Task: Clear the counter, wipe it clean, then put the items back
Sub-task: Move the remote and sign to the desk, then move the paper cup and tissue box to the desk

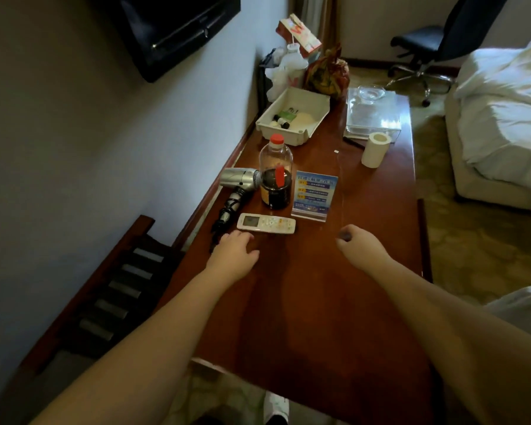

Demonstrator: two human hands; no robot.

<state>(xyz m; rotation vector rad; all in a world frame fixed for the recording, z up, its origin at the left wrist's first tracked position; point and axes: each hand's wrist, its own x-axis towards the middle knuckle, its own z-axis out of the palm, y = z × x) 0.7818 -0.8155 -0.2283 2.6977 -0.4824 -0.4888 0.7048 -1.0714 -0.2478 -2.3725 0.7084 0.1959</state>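
The brown wooden counter [304,302] runs away from me along the wall. My left hand [233,256] lies palm down on it, fingers loosely spread, just below the left end of a white remote [266,223] and beside the hair dryer's black cord [224,219]. It grips nothing. My right hand [362,250] hovers over the counter's middle, fingers curled in and thumb forward, with nothing in it. Behind the remote stand a silver hair dryer [239,179], a red-capped bottle of dark liquid [276,176] and a blue sign card [313,191].
Farther back sit a white tray of small items [313,118], a toilet roll [375,149], a clear tray with a glass ashtray [374,115] and bags [328,69]. A wall TV hangs at the left, a luggage rack [126,286] below it. A bed [503,118] lies at the right.
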